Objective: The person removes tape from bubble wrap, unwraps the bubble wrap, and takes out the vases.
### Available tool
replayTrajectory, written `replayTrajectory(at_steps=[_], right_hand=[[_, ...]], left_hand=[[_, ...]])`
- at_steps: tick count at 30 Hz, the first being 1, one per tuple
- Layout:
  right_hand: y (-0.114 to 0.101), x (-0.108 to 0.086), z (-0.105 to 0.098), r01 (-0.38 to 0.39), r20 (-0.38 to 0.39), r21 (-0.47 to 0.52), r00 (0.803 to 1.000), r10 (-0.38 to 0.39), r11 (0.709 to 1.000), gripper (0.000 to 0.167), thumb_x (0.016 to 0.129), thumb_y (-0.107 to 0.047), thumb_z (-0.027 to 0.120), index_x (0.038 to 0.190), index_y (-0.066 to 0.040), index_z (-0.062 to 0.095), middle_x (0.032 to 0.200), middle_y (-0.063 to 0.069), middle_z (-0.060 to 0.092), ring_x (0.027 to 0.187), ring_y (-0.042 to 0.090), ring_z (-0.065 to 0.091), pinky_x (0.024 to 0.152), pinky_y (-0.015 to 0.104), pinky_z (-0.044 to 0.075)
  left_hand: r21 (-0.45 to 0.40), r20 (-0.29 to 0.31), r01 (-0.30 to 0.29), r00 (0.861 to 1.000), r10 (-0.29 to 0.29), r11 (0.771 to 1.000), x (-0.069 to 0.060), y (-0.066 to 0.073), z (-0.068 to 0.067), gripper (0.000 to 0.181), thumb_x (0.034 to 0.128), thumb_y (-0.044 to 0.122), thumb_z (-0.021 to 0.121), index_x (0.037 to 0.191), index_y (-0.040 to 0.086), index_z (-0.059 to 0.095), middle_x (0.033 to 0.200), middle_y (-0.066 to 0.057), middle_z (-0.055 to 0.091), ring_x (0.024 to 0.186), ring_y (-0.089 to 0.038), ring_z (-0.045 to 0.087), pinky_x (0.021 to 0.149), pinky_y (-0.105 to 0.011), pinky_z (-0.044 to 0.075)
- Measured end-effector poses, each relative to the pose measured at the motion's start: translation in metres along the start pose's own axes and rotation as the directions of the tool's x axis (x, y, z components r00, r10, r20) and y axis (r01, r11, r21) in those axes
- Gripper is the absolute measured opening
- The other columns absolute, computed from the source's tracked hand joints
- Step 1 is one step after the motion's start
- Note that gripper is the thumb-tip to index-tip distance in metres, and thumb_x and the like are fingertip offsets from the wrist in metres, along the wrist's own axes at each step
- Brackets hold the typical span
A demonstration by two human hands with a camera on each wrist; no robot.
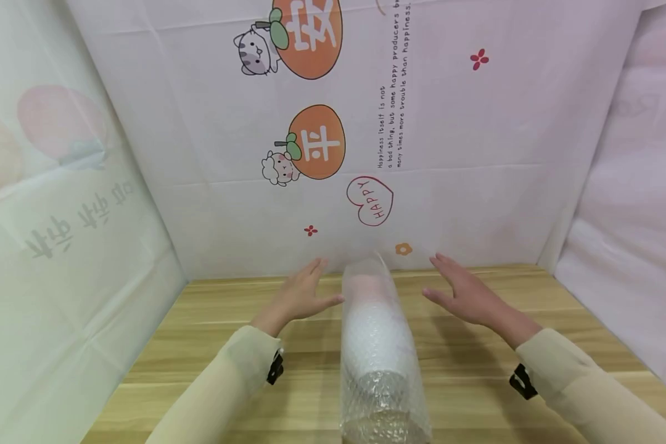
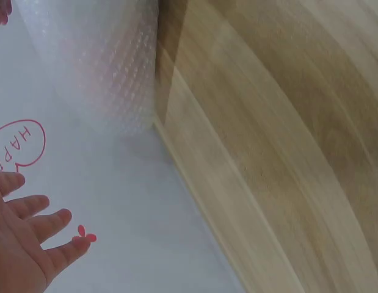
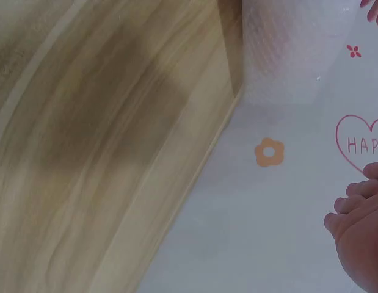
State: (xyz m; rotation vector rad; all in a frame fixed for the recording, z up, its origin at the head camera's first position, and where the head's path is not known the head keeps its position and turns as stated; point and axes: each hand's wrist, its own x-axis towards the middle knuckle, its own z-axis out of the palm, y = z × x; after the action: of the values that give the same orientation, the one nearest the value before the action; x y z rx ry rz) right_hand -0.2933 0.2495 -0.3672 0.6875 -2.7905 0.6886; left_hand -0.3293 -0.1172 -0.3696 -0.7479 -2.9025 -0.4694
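A long roll-shaped bundle of clear bubble wrap (image 1: 378, 345) lies on the wooden table between my two hands, pointing away from me. Something whitish and pinkish shows faintly through the wrap; its kind cannot be made out. To its left, my left hand (image 1: 296, 295) is held with fingers straight and thumb toward the wrap, nothing in it. On the other side my right hand (image 1: 468, 296) also has its fingers extended, a short gap from the wrap. The left wrist view shows the left hand (image 2: 24, 238) with fingers spread, near the bubble wrap (image 2: 97, 61).
The wooden tabletop (image 1: 211, 345) ends at a white printed cloth (image 1: 449, 154) with fruit, cartoon animals and lettering. More cloth hangs at the left (image 1: 50, 277) and right (image 1: 633, 265) sides. Black straps (image 1: 275, 368) show at the wrists of the cream sleeves.
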Motion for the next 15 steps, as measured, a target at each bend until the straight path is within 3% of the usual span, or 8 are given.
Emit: replayTrajectory(at_steps=[6,15], right_hand=[[-0.007,-0.009,0.005,0.023,-0.012,0.034,1.000,-0.023,0.999,0.080,0.097,-0.046,0.055,0.151,0.004,0.024,0.156,0.025,0.018,0.140,0.045,0.018,0.108,0.062,0.020],[-0.017,-0.022,0.014,0.048,-0.010,0.088,0.999,-0.047,0.995,0.075,0.098,-0.039,0.056,0.149,0.008,0.026,0.154,0.028,0.021,0.139,0.046,0.021,0.107,0.061,0.022]], left_hand=[[-0.061,-0.001,0.011,1.000,-0.011,0.998,-0.007,0.003,0.007,0.098,0.0847,0.071,0.053,0.155,0.011,0.022,0.159,-0.010,0.020,0.143,-0.028,0.022,0.111,-0.047,0.025],[-0.123,0.008,-0.018,1.000,0.020,0.992,-0.015,0.010,0.019,0.100,0.0843,0.068,0.057,0.155,0.009,0.020,0.158,-0.010,0.022,0.142,-0.030,0.025,0.112,-0.044,0.025]])
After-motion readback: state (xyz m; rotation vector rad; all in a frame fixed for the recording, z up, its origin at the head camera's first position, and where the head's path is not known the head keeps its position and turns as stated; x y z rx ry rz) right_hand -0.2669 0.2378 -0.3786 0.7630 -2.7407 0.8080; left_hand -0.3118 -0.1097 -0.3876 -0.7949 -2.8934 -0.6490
